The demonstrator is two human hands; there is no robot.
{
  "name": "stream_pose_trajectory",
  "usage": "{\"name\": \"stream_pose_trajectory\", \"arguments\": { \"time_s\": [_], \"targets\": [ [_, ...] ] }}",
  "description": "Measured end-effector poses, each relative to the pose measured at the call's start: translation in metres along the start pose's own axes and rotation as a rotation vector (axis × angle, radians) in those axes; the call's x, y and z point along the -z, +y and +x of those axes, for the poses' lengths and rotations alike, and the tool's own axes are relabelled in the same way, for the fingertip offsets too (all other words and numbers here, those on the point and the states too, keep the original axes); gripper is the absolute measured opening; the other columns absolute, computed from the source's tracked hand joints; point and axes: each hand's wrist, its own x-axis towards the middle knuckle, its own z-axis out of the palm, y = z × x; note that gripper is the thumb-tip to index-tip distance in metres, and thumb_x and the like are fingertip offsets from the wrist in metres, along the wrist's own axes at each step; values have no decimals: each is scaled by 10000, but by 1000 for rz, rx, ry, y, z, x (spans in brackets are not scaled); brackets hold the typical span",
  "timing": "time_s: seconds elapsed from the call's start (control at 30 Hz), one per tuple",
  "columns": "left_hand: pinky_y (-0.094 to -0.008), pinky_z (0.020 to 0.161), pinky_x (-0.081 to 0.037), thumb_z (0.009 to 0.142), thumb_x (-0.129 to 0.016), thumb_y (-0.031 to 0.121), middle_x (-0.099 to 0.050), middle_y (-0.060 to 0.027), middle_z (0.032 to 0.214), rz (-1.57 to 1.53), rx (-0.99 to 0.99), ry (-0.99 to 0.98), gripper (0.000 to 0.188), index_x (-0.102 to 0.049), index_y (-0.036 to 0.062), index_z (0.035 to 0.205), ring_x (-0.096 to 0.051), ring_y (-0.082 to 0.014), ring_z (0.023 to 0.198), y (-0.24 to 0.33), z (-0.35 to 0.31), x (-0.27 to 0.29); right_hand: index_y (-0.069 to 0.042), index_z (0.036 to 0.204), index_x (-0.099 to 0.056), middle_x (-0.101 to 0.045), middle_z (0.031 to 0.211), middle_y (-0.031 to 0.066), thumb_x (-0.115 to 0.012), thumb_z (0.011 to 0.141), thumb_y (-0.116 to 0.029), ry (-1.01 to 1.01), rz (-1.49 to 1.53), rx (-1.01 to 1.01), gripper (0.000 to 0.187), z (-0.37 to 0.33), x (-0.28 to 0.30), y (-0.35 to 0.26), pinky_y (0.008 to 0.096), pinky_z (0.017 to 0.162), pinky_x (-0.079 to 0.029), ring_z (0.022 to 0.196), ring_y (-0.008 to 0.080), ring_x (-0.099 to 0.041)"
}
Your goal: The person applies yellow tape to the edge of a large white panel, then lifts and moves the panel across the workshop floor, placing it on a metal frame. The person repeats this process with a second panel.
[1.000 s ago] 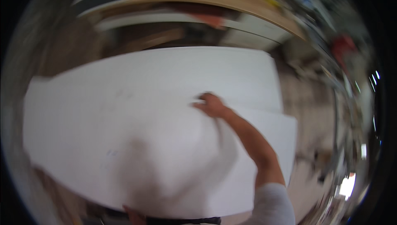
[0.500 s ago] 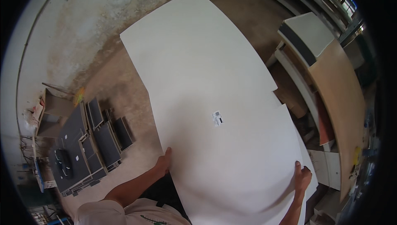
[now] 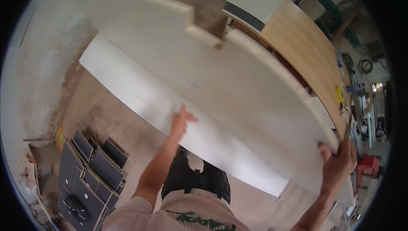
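A large white board [image 3: 238, 99], with a notch in its far edge and a small label seen at a slant, is tilted steeply, its thick edge raised and blurred. Below it, a second white board surface [image 3: 127, 99] lies flatter. My right hand [image 3: 340, 161] grips the tilted board's near right end, thumb on the face and fingers curled at the edge. My left hand [image 3: 182, 122] is over the lower white surface, thumb and fingers spread, slightly blurred. Whether it touches either board I cannot tell.
Dark panels [image 3: 70, 175] are stacked on the left, with a black object [image 3: 76, 209] on top. A wooden-topped bench [image 3: 297, 31] stands beyond the board on the right. At far right is a red tool [image 3: 369, 166]. A stained wall [image 3: 46, 48] runs along the left.
The white board has been tipped up on edge, uncovering a white surface beneath. My left hand has left the board's left edge and opened. My right hand has moved right with the board's end.
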Motion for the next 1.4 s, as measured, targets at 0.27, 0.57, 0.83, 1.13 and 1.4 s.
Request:
{"name": "stream_pose_trajectory", "arguments": {
  "time_s": [0.27,0.57,0.83,1.13,1.4],
  "targets": [
    [-210,353,-214,1025,-371,702,-575,20,737,-500,-457,289,670,-557,76,1172,-285,-53,418,181,-123,151,-69,728,-469,-460,672,54,-679,891,-605,131,104,218,599,-99,-8,-46,372,494,-362,569,235,-478],
    [-275,367,-255,953,-689,408,-554,17,654,-207,-195,587,322,-641,94,1004,-379,-92,412,118,-122,202,-67,681,-423,-548,731,97,-573,704,41,-55,232,244,187,-228,-65,-85,363,496,-331,574,228,-460],
    [-271,384,-283,915,-749,427,-690,50,848,-282,147,640,333,-684,163,1107,-574,-107,549,-46,-71,249,-69,1219,-649,-602,1336,123,-650,735,39,-541,490,130,497,-319,-122,-158,526,982,-520,1226,402,-575],
    [-285,412,-304,940,-638,597,-686,-27,720,57,296,480,522,-686,80,987,-470,-106,453,-112,-23,263,-101,1425,-548,-417,1590,160,-630,804,43,-667,491,126,643,-372,-210,-189,653,1146,-338,1465,494,-342],
    [-379,674,-540,982,-536,645,-677,-132,585,686,193,160,725,-709,11,675,-679,-243,571,-206,-20,203,-76,1550,-390,-234,1678,158,-724,828,-199,-886,577,132,806,-412,-296,-191,655,1200,-252,1544,459,-178]
  ]
}}
